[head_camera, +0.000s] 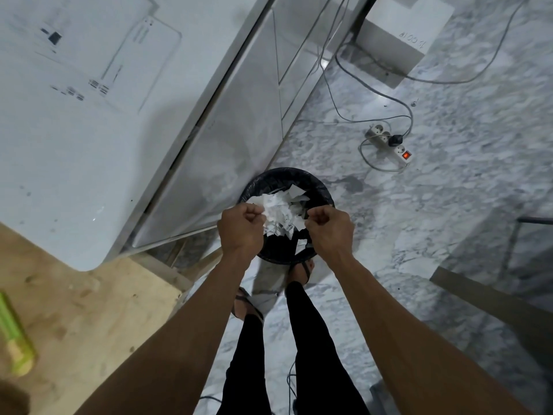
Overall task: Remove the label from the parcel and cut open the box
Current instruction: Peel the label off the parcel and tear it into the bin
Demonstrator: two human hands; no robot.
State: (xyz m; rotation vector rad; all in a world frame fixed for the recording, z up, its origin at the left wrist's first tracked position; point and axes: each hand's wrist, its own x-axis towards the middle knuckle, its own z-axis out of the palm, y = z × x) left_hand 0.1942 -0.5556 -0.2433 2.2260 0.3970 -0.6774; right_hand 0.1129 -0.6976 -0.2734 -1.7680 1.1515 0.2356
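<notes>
A crumpled white paper label [279, 218] with printed lines is stretched between my two hands above a round black bin [323, 193] on the floor. My left hand [241, 229] pinches the label's left edge in a closed fist. My right hand [329, 227] grips its right edge. Several white paper scraps [294, 193] lie inside the bin. A large white parcel [74, 121] with faint printing lies on the wooden table at the left.
The wooden table [89, 319] holds a green tool [13, 336] at its left edge. A grey metal cabinet [236, 121] stands behind the bin. A power strip [392, 145] and cables lie on the marble floor. My legs and sandalled feet stand below the bin.
</notes>
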